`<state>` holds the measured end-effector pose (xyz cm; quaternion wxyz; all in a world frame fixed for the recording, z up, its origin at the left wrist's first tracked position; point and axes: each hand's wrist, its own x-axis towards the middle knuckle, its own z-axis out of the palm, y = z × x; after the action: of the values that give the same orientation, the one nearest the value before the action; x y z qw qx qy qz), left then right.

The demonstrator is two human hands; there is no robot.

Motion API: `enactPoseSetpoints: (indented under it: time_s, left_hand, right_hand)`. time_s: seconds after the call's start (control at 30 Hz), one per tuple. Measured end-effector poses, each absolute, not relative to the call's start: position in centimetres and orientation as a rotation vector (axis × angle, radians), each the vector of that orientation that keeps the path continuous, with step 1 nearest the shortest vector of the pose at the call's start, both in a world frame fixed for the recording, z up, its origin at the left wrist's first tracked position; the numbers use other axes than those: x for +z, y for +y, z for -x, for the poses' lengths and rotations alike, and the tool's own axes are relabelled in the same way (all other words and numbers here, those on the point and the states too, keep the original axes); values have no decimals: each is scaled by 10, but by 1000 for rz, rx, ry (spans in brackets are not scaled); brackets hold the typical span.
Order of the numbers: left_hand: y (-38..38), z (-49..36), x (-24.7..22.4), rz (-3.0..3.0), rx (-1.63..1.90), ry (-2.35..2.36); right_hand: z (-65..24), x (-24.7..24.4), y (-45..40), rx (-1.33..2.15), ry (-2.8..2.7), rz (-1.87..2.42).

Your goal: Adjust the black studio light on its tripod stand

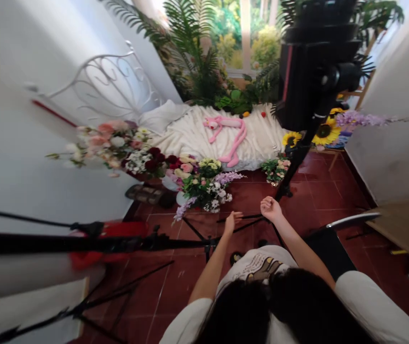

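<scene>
My left hand [232,221] reaches forward with its fingers apart and holds nothing. My right hand [271,209] hangs a little farther ahead, its fingers curled in on nothing. Both hands are above the black tripod legs [204,234] and touch neither them nor anything else I can see. Beyond them, a bunch of white and purple flowers [208,191] lies on the red tile floor [183,282]. A white T-shirt with a printed picture [258,265] and dark hair [272,310] fill the bottom of the view.
A black horizontal pole [82,243] crosses the left side, near a red cloth [118,230]. A tall black stand with a camera rig [315,71] rises at right. Farther on, a pink plush toy [226,136] lies on a white-draped bed [204,138] among flowers and leafy plants.
</scene>
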<state>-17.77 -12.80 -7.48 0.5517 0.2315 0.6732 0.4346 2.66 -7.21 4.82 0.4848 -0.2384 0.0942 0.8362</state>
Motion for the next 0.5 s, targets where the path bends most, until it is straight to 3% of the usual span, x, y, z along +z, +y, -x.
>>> enactPoseSetpoints:
  time_s: [0.3, 0.5]
  left_hand:
    - [-282, 349, -56, -301, 1283, 1969]
    - [-299, 380, 1, -287, 1733, 2122]
  right_hand:
    - [70, 48, -68, 2420, -110, 663]
    - [136, 45, -91, 2685, -116, 669]
